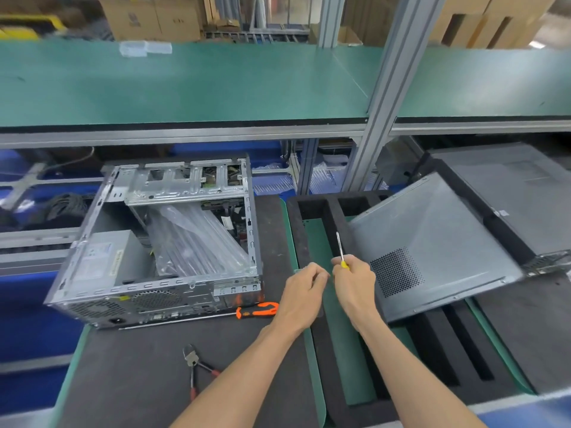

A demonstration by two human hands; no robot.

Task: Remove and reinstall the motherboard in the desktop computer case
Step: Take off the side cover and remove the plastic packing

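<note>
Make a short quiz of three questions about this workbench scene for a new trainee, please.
1. True or false: the side panel is mounted on the computer case.
2. Which hand grips the yellow-handled screwdriver?
3. Which tool lies nearest the case's rear: A) pliers, B) orange-handled screwdriver?

Key: 1. False, it leans on the foam tray. 2. Right hand. 3. B.

No legible text or labels.
</note>
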